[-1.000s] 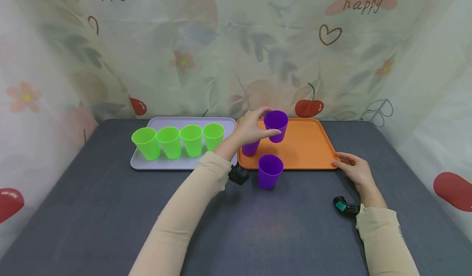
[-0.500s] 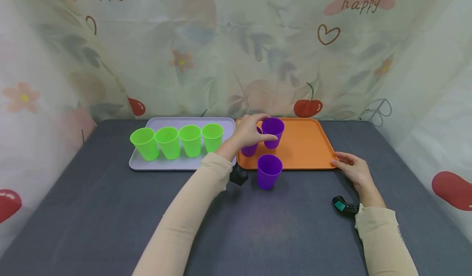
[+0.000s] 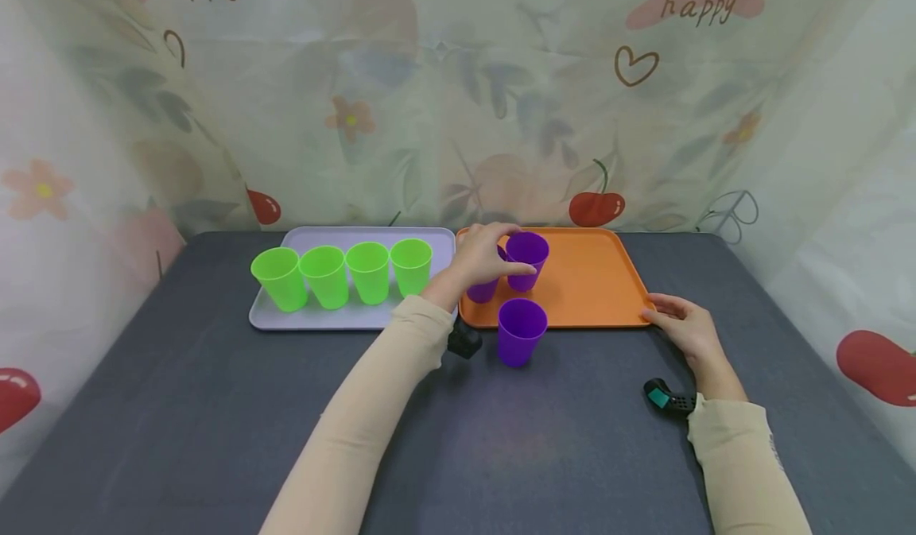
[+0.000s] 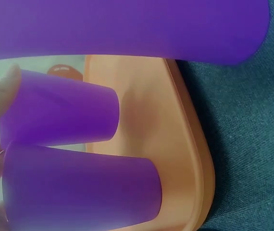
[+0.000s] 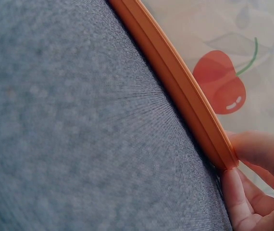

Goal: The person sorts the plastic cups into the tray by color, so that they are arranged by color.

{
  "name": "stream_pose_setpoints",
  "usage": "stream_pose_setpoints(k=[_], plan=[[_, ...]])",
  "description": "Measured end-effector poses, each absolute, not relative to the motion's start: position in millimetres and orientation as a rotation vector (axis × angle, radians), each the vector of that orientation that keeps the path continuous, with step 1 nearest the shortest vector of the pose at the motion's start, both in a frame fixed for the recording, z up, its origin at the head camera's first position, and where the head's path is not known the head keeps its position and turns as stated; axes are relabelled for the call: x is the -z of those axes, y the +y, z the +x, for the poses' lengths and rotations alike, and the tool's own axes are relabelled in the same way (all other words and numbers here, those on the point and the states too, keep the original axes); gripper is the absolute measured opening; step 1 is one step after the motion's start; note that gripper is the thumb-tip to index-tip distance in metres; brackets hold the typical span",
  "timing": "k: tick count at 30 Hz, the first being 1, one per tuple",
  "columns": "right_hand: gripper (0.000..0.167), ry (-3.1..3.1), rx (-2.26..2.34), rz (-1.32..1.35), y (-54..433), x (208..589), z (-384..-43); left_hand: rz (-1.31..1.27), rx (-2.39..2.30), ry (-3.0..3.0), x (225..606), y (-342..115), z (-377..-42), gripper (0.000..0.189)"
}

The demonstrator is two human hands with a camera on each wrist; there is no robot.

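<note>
My left hand grips a purple cup by its sides over the left part of the orange tray. Whether its base touches the tray I cannot tell; in the left wrist view the held cup shows a shadow just beyond its base. Another purple cup stands on the tray at its left end, partly behind the hand. On the table in front of the tray is a third purple cup, upright. With thumb and fingers my right hand pinches the tray's near right corner, close up in the right wrist view.
A pale lilac tray adjoins the orange one on the left, bearing a row of several lime-green cups. The dark grey table runs back to a patterned curtain.
My left hand has lowered the purple cup towards the orange tray and shifted it slightly left. The right hand stays at the tray corner.
</note>
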State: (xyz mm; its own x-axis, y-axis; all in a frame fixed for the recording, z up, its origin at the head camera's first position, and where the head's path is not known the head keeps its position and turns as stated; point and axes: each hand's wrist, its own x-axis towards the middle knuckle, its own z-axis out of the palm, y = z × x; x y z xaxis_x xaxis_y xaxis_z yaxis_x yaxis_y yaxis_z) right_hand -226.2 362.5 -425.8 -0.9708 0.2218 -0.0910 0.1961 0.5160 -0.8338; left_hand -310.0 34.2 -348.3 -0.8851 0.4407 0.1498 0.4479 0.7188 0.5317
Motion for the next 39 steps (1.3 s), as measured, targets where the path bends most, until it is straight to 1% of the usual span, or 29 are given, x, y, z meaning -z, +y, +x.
stream_pose_setpoints(k=[12,23,27,30,32,39], plan=[[0.065,-2.71,-1.502,-0.367,362,424,-224,-0.805,0.665,-2.893,350,37,-309,0.069],[0.065,-2.709,-1.488,-0.405,361,425,-226,-0.819,0.538,-2.94,348,40,-307,0.073],[0.065,-2.712,-1.483,-0.402,361,426,-227,-0.814,0.503,-2.954,347,39,-307,0.078],[0.066,-2.717,-1.474,-0.398,361,426,-227,-0.797,0.556,-2.953,344,36,-309,0.083],[0.066,-2.718,-1.472,-0.399,361,426,-227,-0.801,0.649,-2.918,340,33,-310,0.082],[0.066,-2.72,-1.472,-0.388,362,426,-226,-0.922,1.157,-2.731,324,16,-306,0.062]])
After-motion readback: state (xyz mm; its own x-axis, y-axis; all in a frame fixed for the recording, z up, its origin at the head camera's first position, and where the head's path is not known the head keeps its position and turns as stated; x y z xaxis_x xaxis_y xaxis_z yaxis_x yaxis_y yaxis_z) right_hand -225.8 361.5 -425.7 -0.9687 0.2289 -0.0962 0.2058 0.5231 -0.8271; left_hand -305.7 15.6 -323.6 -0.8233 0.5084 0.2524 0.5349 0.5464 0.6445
